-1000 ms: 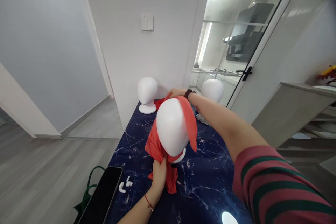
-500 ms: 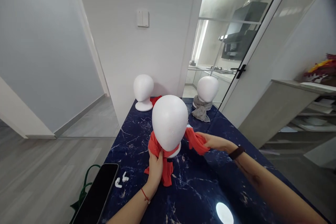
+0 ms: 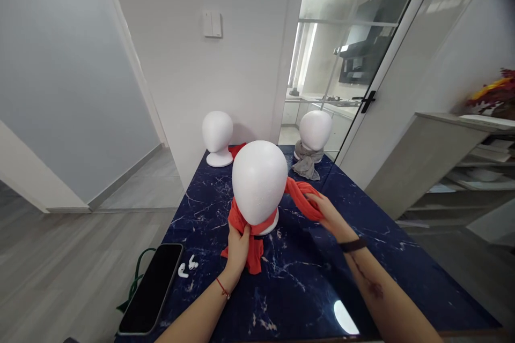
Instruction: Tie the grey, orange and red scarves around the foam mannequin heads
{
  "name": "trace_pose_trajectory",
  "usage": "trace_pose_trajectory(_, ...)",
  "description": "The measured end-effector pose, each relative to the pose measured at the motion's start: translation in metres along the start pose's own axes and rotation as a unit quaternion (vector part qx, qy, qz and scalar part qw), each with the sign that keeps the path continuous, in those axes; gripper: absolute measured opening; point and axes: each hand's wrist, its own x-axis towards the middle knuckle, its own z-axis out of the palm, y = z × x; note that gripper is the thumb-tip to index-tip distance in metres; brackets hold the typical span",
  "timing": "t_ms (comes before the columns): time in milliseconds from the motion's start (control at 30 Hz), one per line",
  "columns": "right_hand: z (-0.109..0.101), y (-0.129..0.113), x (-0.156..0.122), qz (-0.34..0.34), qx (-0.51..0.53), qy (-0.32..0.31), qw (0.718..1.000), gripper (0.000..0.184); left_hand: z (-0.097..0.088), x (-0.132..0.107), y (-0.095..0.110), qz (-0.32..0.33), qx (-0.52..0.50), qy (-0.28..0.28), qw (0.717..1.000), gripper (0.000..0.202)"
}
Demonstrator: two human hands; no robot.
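Observation:
A white foam mannequin head point(image 3: 259, 179) stands in front of me on the dark blue marbled table. Around its neck runs an orange-red scarf point(image 3: 255, 254), with one end hanging down over the tabletop at the front. My left hand point(image 3: 238, 246) is closed on the scarf at the left of the neck, thumb on top. Out to the right, my right hand point(image 3: 324, 211) grips the other length of the scarf, which stretches from behind the head in a loose, bunched band. The part of the scarf behind the head is hidden.
Behind stand a second white foam head point(image 3: 218, 131) with red cloth point(image 3: 236, 150) beside it, and a third foam head point(image 3: 316, 129) wearing a grey scarf point(image 3: 307, 162). A black phone point(image 3: 152, 289) and white earbuds point(image 3: 188, 266) lie at the table's left edge.
My right hand has turned and lifted slightly, raising its length of scarf into a wider band. My left hand keeps its hold at the neck. The view has shifted slightly.

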Motion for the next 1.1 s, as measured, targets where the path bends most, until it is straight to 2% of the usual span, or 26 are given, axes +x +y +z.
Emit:
trace_pose_trajectory(33, -0.01, 0.0, 0.007, -0.006, -0.085, 0.037, 0.996, 0.022, 0.0, 0.0, 0.0, -0.001, 0.001, 0.0, 1.0, 0.052)
trace_pose_trajectory(100, -0.025, -0.005, 0.015, -0.026, -0.256, 0.117, 0.959, 0.023, 0.001, 0.002, -0.002, -0.007, 0.001, 0.002, 1.0, 0.053)
trace_pose_trajectory(133, -0.029, -0.009, 0.014, -0.037, -0.308, 0.125, 0.942, 0.023, 0.001, 0.003, -0.002, -0.012, 0.0, 0.002, 1.0, 0.053)
trace_pose_trajectory(167, -0.028, -0.013, 0.009, -0.047, -0.352, 0.101, 0.929, 0.023, 0.001, 0.003, -0.002, -0.013, -0.002, 0.002, 1.0, 0.054)
trace_pose_trajectory(200, -0.023, -0.017, 0.0, -0.053, -0.373, 0.043, 0.925, 0.023, 0.001, 0.003, -0.002, -0.01, -0.004, 0.001, 1.0, 0.055)
trace_pose_trajectory(267, -0.004, -0.022, -0.029, -0.051, -0.343, -0.162, 0.924, 0.031, 0.001, 0.002, -0.001, 0.005, -0.008, 0.001, 1.0, 0.058)
trace_pose_trajectory(333, 0.021, -0.023, -0.06, -0.028, -0.305, -0.361, 0.881, 0.05, 0.002, -0.001, 0.002, 0.009, -0.011, 0.002, 1.0, 0.06)
trace_pose_trajectory(367, 0.033, -0.022, -0.073, -0.015, -0.305, -0.411, 0.859, 0.06, 0.002, -0.003, 0.003, 0.007, -0.01, 0.0, 1.0, 0.06)
trace_pose_trajectory(400, 0.044, -0.02, -0.082, -0.009, -0.309, -0.434, 0.846, 0.068, 0.002, -0.005, 0.005, 0.007, -0.009, -0.002, 1.0, 0.06)
trace_pose_trajectory(433, 0.053, -0.019, -0.088, -0.007, -0.312, -0.432, 0.846, 0.071, 0.003, -0.008, 0.007, 0.011, -0.007, -0.005, 1.0, 0.06)
trace_pose_trajectory(500, 0.067, -0.017, -0.089, -0.012, -0.284, -0.392, 0.875, 0.062, 0.004, -0.011, 0.01, 0.027, 0.003, -0.013, 1.0, 0.059)
trace_pose_trajectory(567, 0.075, -0.016, -0.081, -0.018, -0.229, -0.357, 0.905, 0.05, 0.004, -0.013, 0.013, 0.037, 0.014, -0.02, 0.999, 0.054)
trace_pose_trajectory(633, 0.076, -0.018, -0.073, -0.018, -0.202, -0.344, 0.917, 0.046, 0.005, -0.014, 0.015, 0.034, 0.021, -0.03, 0.999, 0.049)
trace_pose_trajectory(767, 0.067, -0.02, -0.063, -0.018, -0.22, -0.363, 0.905, 0.06, 0.004, -0.017, 0.017, 0.058, 0.026, -0.055, 0.996, 0.05)
trace_pose_trajectory(867, 0.058, -0.019, -0.061, -0.035, -0.217, -0.348, 0.911, 0.07, 0.006, -0.021, 0.018, 0.079, 0.051, -0.066, 0.993, 0.049)
trace_pose_trajectory(967, 0.049, -0.015, -0.062, -0.039, -0.202, -0.347, 0.915, 0.071, 0.009, -0.023, 0.019, 0.078, 0.05, -0.075, 0.993, 0.046)
trace_pose_trajectory(1100, 0.041, -0.011, -0.064, -0.006, -0.194, -0.384, 0.903, 0.067, 0.013, -0.024, 0.018, 0.04, 0.033, -0.077, 0.996, 0.046)
